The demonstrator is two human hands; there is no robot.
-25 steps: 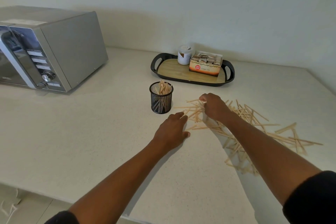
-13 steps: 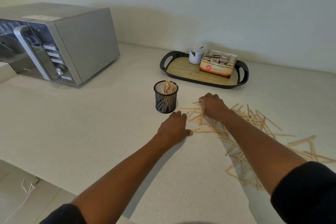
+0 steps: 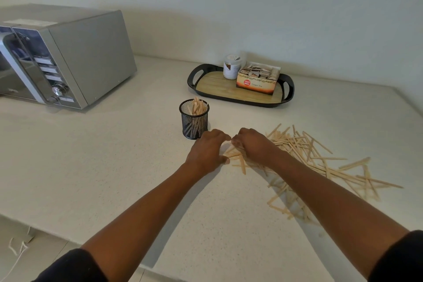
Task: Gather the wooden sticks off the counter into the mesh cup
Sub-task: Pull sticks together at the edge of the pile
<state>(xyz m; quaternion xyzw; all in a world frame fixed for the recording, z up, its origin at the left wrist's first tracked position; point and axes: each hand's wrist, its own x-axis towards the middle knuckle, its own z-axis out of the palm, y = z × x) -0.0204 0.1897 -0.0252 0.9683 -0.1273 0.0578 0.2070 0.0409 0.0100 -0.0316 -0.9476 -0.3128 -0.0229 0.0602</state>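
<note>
A black mesh cup (image 3: 194,121) stands upright on the pale counter (image 3: 114,167) with several wooden sticks in it. A loose heap of wooden sticks (image 3: 320,162) lies spread to its right. My right hand (image 3: 251,146) is at the heap's left end, fingers curled down around a few sticks. My left hand (image 3: 209,151) lies just left of it, knuckles up, fingertips meeting the right hand's fingertips over the sticks. Whether the left hand grips any stick is hidden.
A silver microwave (image 3: 64,57) stands at the back left. A black-rimmed wooden tray (image 3: 240,96) behind the cup carries a white jar (image 3: 231,66) and an open box of tea bags (image 3: 257,78). The counter's front edge runs at lower left.
My left hand has moved forward and right until it meets my right hand at the sticks. The right hand has stayed at the heap's left end. The camera has shifted.
</note>
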